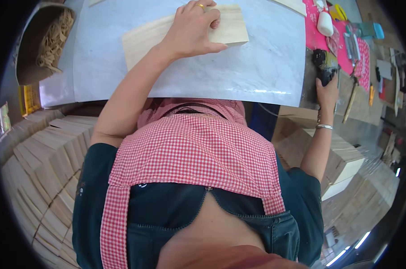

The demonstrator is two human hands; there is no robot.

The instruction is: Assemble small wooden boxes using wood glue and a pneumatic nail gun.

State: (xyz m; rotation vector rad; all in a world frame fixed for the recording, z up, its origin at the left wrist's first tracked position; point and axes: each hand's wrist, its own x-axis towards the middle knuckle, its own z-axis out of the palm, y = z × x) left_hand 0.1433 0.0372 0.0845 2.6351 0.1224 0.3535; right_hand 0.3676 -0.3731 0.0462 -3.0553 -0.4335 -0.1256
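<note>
Hands: two — one left hand [192, 33], one right hand [327, 92]. Gold-coloured ring [201, 6]: one. Silver-coloured bracelet [324, 127]: at least one. Checked apron [194, 152]: one. White tabletop [100, 58]: one. Bin [28, 54]: one. Dark tool [326, 67] at right hand: one. White bottle [325, 24]: one. Pale board [232, 24] under left hand: one or two, can't tell. Stacked wood pieces [37, 157]: many — no exact count.

board [232, 24]: smooth matt wood | tabletop [256, 74]: smooth, glossy | apron [189, 154]: matt cloth | bangle [324, 127]: shiny metal
</note>
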